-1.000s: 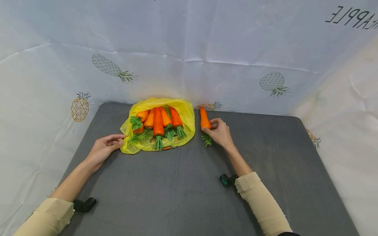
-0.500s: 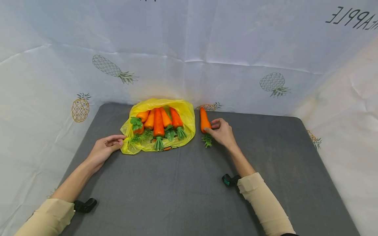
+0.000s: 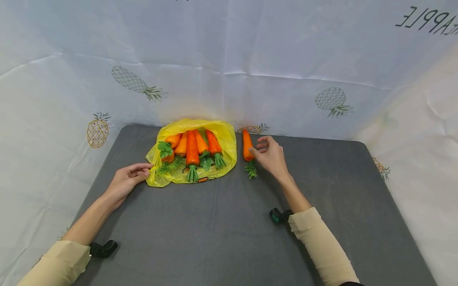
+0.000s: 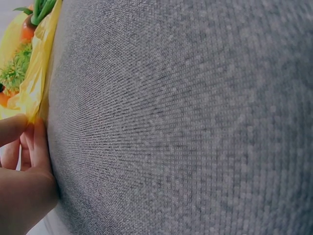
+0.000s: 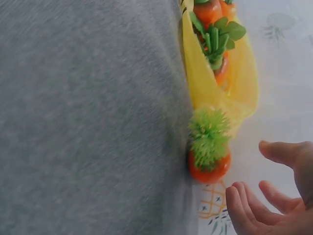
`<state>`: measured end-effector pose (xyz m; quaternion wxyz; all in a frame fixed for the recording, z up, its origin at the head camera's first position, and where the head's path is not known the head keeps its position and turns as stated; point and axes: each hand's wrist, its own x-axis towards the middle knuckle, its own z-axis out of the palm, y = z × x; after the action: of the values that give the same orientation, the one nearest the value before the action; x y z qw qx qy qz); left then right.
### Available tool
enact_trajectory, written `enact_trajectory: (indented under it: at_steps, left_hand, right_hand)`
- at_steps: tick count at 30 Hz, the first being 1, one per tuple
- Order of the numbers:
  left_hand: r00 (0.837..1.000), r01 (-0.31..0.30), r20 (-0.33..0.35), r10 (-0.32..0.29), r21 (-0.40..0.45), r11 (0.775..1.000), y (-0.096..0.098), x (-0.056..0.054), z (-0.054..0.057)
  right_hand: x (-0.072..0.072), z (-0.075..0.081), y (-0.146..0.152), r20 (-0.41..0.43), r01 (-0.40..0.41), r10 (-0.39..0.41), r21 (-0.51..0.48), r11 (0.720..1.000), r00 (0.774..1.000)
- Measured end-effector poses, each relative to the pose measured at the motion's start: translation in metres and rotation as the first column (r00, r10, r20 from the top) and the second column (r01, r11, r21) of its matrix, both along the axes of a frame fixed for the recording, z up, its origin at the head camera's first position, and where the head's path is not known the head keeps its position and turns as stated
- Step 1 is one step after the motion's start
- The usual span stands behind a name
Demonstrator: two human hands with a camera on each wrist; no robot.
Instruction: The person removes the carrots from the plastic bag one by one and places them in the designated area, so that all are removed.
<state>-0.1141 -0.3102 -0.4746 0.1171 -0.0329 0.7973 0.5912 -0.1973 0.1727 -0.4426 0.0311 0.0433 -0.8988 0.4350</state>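
Carrots [image 3: 192,151] in bag [image 3: 229,145] on table [image 3: 214,234]; lone carrot [image 3: 247,143] to right.

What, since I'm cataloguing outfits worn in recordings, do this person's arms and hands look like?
The left sleeve and right sleeve are beige with broad cuffs. Beside them sit a curved left black device and a right black device with a green patch. The left hand and right hand wear no gloves.

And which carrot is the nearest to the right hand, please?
The single carrot on the table, just right of the bag, beside the right hand. The other carrots lie in the bag.
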Motion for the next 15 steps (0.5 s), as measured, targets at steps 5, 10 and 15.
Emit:
enact_trajectory:
  at_steps: [5,10,15]
  left_hand:
    - [1.0,-0.004,0.002,0.004,-0.005,1.0,0.0,0.001,0.0]
    - [1.0,-0.008,0.008,0.008,-0.007,1.0,0.0,0.0,-0.001]
    - [1.0,-0.009,0.013,0.009,-0.008,1.0,0.0,0.0,-0.001]
  right_hand:
    - [-0.001,0.007,-0.01,-0.029,-0.021,0.021,-0.018,1.0,0.999]
    - [-0.001,0.015,-0.022,-0.036,-0.04,0.039,-0.03,0.999,0.999]
    - [-0.002,0.021,-0.037,-0.083,-0.071,0.067,-0.041,0.997,0.994]
